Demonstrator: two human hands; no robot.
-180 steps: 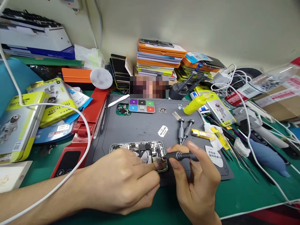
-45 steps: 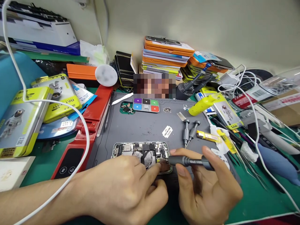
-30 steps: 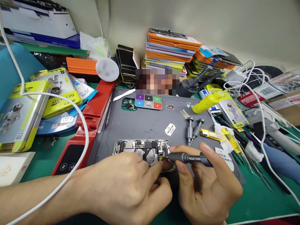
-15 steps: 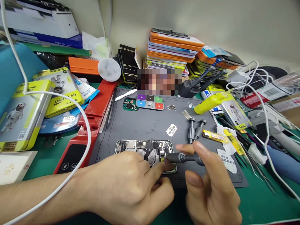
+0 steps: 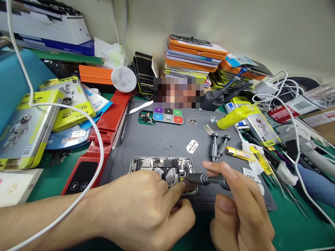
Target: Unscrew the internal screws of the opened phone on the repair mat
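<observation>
An opened phone lies on a dark grey work mat, its circuit board and torn silvery patches showing. My left hand is closed on the phone's near side, its index fingertip pressing inside the frame; the thumb curls by the near edge. My right hand holds a dark screwdriver almost level, its handle end against the fingers. The screwdriver's tip points at the right part of the phone, close to my left fingertip. My left hand hides much of the phone's lower half.
Two more screwdrivers, a razor blade and a coloured magnetic pad lie on the mat. A yellow bottle and tweezers are to the right. Battery boxes and a red device stand left. A white cable crosses my forearm.
My right hand has shifted slightly right and down, its fingers moving along the screwdriver's handle. My left hand stays on the phone. The view has moved a little.
</observation>
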